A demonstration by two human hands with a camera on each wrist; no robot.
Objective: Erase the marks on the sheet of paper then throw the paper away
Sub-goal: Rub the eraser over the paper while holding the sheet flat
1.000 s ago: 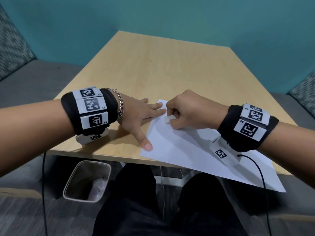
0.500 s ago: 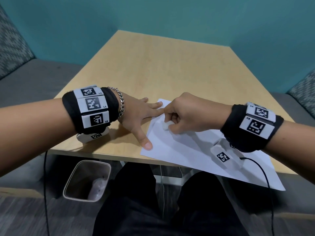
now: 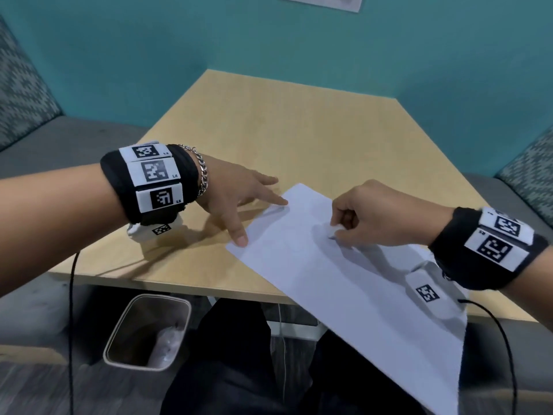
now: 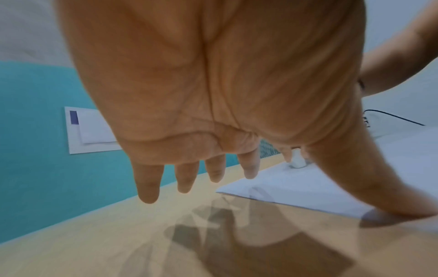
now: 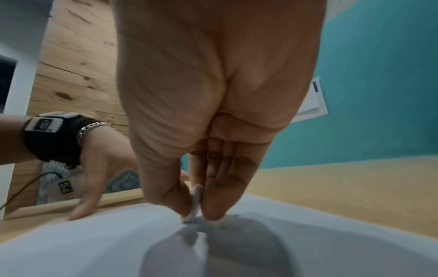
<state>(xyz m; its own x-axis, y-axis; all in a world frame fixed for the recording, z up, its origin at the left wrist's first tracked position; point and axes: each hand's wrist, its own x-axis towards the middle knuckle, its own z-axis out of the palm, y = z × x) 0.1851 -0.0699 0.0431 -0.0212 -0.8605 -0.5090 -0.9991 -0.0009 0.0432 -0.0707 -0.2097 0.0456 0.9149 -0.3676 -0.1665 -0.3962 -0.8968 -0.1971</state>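
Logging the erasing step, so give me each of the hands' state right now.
Left hand: open, fingers spread, pressing the paper at its edge.
Right hand: closed, pinching the eraser against the paper.

Office booth: table (image 3: 299, 130), upholstered benches (image 3: 27, 85)

one sheet of paper (image 3: 344, 283), one eraser (image 5: 194, 204), one bin (image 3: 148, 330)

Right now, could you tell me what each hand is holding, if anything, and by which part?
The right hand pinches a small white eraser by its flat sides. The left hand holds nothing; its fingers press the paper.
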